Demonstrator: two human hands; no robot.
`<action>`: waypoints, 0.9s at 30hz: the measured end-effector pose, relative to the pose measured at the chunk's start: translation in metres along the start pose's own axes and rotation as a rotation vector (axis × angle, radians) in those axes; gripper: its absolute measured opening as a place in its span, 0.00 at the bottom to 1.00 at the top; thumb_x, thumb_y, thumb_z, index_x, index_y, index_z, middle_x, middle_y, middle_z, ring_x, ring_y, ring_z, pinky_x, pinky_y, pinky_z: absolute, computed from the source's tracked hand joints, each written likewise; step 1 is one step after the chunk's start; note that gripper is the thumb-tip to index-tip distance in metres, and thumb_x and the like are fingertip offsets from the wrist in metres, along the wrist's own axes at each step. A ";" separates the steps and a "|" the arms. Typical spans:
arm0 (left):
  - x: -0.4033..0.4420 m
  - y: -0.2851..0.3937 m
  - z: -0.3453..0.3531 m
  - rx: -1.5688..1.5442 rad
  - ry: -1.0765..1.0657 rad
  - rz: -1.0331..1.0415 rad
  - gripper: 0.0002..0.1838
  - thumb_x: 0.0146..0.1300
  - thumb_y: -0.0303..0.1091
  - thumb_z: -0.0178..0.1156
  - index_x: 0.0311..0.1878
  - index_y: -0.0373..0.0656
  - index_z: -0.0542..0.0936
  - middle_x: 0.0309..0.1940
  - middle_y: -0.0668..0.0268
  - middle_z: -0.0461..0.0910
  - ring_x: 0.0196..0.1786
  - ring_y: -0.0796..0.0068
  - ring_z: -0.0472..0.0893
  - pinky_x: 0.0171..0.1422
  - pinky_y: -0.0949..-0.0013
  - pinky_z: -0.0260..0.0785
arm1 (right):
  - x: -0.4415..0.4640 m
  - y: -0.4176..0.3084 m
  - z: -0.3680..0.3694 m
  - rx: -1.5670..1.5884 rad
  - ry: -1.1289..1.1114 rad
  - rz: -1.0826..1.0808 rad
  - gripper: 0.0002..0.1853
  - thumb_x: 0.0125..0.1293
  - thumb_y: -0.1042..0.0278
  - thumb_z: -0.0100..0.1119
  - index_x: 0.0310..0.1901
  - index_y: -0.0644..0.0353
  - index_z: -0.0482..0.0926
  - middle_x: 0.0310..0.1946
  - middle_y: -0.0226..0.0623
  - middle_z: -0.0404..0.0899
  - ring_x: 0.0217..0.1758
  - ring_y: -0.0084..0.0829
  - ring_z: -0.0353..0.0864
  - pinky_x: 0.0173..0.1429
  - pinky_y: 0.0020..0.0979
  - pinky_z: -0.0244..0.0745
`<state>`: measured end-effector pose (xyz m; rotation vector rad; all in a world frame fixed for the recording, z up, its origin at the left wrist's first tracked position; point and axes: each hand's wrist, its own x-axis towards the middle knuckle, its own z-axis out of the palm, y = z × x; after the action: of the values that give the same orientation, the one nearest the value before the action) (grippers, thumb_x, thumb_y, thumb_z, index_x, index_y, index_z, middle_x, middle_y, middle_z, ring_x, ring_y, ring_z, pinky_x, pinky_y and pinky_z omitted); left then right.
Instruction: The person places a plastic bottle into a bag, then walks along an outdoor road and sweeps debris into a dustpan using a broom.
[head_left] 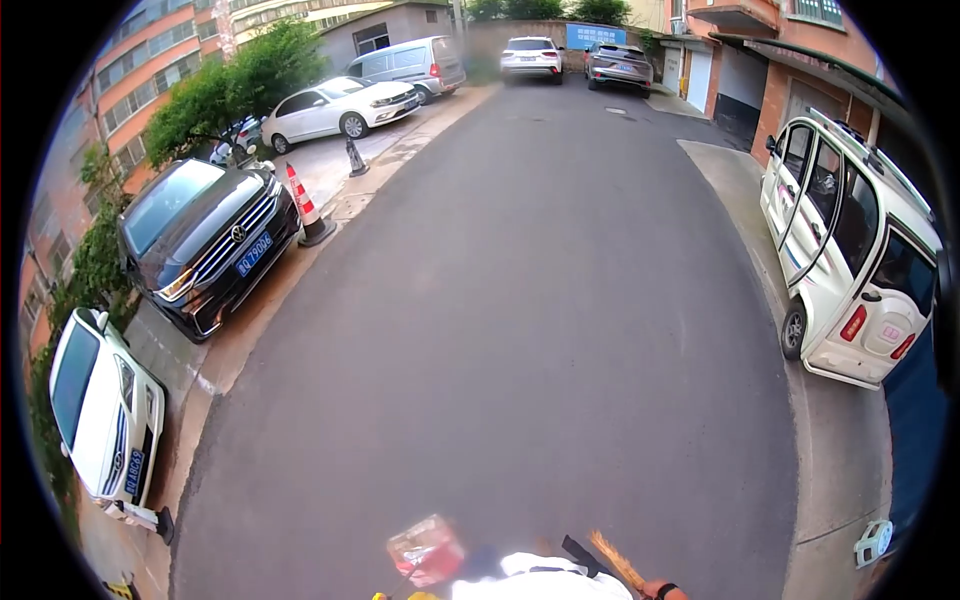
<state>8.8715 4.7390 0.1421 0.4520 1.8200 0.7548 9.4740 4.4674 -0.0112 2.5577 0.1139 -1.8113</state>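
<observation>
At the bottom edge, right of the middle, my right hand [656, 588] shows only in part, with a dark band at the wrist. It is closed around a straw-coloured bundle of bristles that looks like a broom [617, 559]. A short black strip [583, 554] lies beside the bristles, against white cloth [540, 582] at my body. To the left is a red and clear dustpan-like scoop [427, 551] with a thin rod. Small yellow pieces [422, 596] show below it. My left hand cannot be made out; the frame edge cuts off that area.
A grey asphalt lane [480, 330] runs ahead. Along the left stand a white car [105, 410], a black car [205, 240] and a red-and-white traffic cone [305, 200]. A white van-like vehicle [850, 250] and a small white stool [874, 544] are on the right.
</observation>
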 end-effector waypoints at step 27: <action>0.396 0.607 0.548 -0.233 -0.119 0.033 0.18 0.75 0.39 0.51 0.48 0.38 0.86 0.45 0.61 0.85 0.47 0.66 0.84 0.52 0.62 0.79 | 0.098 -0.801 -0.302 0.319 0.007 0.071 0.19 0.69 0.52 0.65 0.30 0.62 0.81 0.22 0.36 0.80 0.19 0.32 0.77 0.25 0.36 0.73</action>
<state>9.2090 5.5827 0.1548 0.3662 1.5947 0.9313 9.7409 5.2859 0.0273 2.7281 -0.2858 -1.9317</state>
